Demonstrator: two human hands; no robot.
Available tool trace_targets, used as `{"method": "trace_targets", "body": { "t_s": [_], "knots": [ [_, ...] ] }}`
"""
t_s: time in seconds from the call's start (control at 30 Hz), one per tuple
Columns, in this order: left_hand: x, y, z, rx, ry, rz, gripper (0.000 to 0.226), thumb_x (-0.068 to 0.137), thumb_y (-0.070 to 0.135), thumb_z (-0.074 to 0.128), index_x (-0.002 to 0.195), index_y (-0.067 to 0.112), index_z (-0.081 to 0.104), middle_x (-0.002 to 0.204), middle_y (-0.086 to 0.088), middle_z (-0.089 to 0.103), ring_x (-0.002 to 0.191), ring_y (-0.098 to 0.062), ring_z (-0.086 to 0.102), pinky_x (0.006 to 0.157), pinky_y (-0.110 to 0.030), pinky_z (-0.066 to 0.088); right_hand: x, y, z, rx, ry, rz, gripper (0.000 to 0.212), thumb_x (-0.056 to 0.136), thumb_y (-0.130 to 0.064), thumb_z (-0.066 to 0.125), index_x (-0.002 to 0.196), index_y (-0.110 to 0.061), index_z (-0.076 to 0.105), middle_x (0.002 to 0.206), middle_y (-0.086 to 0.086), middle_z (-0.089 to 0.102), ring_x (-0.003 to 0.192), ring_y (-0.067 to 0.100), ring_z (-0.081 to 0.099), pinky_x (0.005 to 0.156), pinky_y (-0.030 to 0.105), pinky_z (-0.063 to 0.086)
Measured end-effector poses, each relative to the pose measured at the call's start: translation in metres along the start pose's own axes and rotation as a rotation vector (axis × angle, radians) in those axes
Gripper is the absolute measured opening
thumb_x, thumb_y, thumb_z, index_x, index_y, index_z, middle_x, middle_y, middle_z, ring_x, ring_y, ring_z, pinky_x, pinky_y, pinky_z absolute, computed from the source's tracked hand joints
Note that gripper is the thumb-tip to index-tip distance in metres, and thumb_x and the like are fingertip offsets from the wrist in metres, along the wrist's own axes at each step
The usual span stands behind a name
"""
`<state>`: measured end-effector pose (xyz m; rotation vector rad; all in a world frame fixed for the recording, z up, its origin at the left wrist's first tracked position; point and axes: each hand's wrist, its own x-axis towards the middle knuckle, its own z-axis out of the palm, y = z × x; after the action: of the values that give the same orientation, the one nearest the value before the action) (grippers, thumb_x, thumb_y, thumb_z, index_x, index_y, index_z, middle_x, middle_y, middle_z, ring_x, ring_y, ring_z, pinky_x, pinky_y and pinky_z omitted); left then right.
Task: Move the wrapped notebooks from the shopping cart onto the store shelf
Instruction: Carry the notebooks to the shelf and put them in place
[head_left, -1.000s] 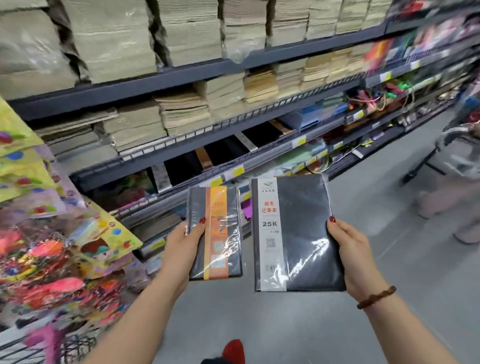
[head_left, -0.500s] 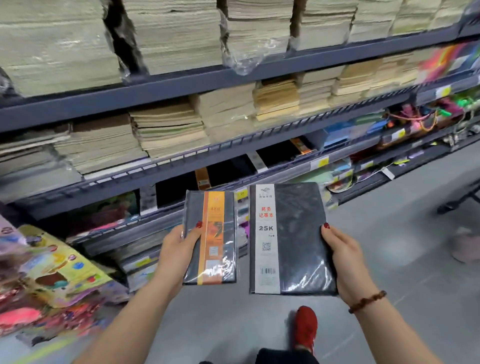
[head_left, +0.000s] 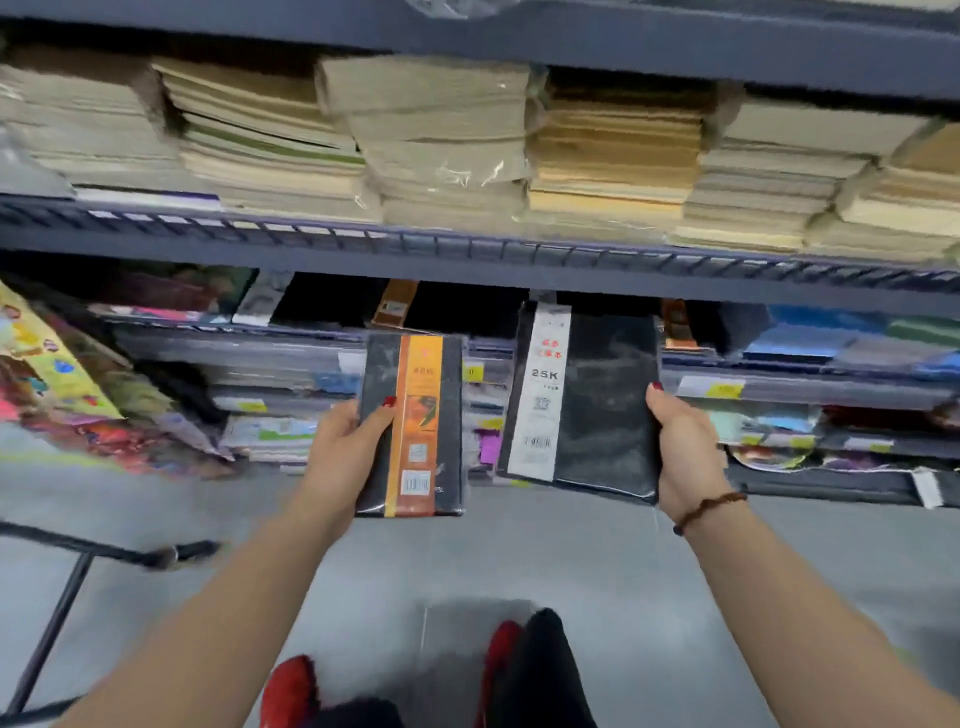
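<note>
Open floor (head_left: 519, 561) below; packed shelves (head_left: 519, 260) ahead, black frame (head_left: 62, 597) left

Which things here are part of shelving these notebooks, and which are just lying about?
Part of the job:
- orange-banded notebook, gripped by the left hand
- white-banded notebook, gripped by the right hand
- shelf row of dark notebooks, probably where they go

Just lying about:
- beige paper stacks on the shelf above
- colourful packs at the left
- yellow price tags

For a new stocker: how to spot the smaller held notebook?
Before the dark store shelf, two wrapped black notebooks are held up. The small notebook is in the left hand; it bears an orange band, the large notebook a white one.
</note>
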<state>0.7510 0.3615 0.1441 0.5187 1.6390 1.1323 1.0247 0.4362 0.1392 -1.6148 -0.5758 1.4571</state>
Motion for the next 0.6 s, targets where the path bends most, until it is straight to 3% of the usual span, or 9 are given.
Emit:
{"method": "trace_targets", "body": {
  "t_s": [0.3,0.43,0.5,0.6],
  "knots": [
    [0.028,-0.044,0.038,-0.115,0.087,-0.051,0.017,0.093,0.025,0.057,0.081,0.016,0.065,0.073,0.000,0.075,0.062,-0.016,0.070,0.060,-0.030,0.052,0.101,0.014,0.004,-0.047,-0.075,0.014,0.066,0.062,-0.054,0.069,0.117,-0.019,0.063,0.119,0.004,0.066,0.111,0.028,0.061,0.098,0.052,0.046],
    [0.047,-0.055,0.044,-0.081,0.065,-0.059,0.016,0.090,0.028,0.060,0.080,0.017,0.067,0.081,-0.005,0.075,0.069,-0.022,0.071,0.071,-0.039,0.054,0.101,0.011,0.001,-0.034,-0.245,0.053,0.042,0.084,-0.044,0.063,0.117,-0.017,0.064,0.111,0.006,0.071,0.101,0.026,0.067,0.084,0.046,0.056],
    [0.057,-0.058,0.046,-0.078,0.066,-0.058,0.017,0.090,0.029,0.061,0.077,0.019,0.067,0.081,-0.004,0.076,0.068,-0.020,0.071,0.070,-0.038,0.053,0.097,0.011,-0.003,0.008,-0.352,-0.002,0.058,0.078,-0.044,0.069,0.126,-0.012,0.057,0.118,0.007,0.067,0.108,0.025,0.064,0.086,0.044,0.055],
    [0.066,-0.060,0.048,-0.095,0.058,-0.055,0.018,0.091,0.030,0.059,0.078,0.019,0.066,0.074,0.002,0.075,0.061,-0.013,0.070,0.062,-0.031,0.050,0.083,0.017,-0.010,-0.002,-0.349,-0.220,0.081,0.058,-0.040,0.081,0.130,-0.020,0.050,0.116,-0.001,0.068,0.108,0.017,0.064,0.084,0.034,0.054]
  ]
}}
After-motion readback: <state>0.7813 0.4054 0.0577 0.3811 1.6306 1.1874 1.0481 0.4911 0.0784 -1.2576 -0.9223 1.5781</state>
